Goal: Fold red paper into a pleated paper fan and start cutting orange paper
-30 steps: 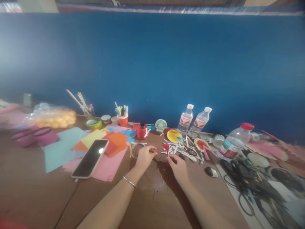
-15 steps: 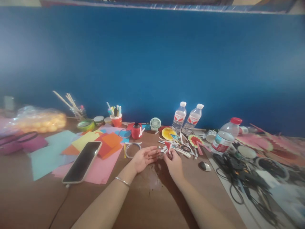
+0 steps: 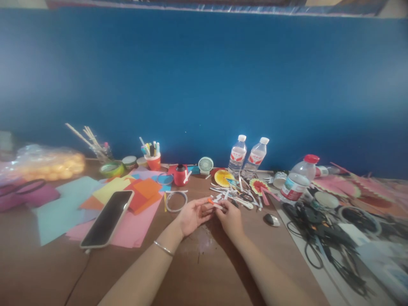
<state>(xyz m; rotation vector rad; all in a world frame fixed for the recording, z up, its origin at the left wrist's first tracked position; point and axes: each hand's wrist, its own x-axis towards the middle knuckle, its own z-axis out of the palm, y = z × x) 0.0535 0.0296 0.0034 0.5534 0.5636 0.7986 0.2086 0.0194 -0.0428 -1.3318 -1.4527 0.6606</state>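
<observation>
My left hand (image 3: 192,215) lies palm up on the brown table (image 3: 197,272), fingers loosely stretched, a bracelet on its wrist. My right hand (image 3: 231,216) is curled beside it and pinches a small orange and white paper piece (image 3: 213,203) whose end rests over my left fingertips. Just beyond the hands lies a heap of paper scraps (image 3: 237,197) with folded paper fans, yellow (image 3: 223,177) and red and yellow (image 3: 257,185).
A phone (image 3: 107,218) lies on coloured paper sheets (image 3: 134,199) at the left. A tape ring (image 3: 176,201), red pot (image 3: 180,175), mini fan (image 3: 205,165), pen cup (image 3: 153,158) and water bottles (image 3: 236,156) stand behind. Black cables (image 3: 321,238) and a mouse (image 3: 270,219) lie right.
My left hand has turned palm up and opened. My right hand let the small red fan go and now pinches an orange and white piece. The view shifted slightly.
</observation>
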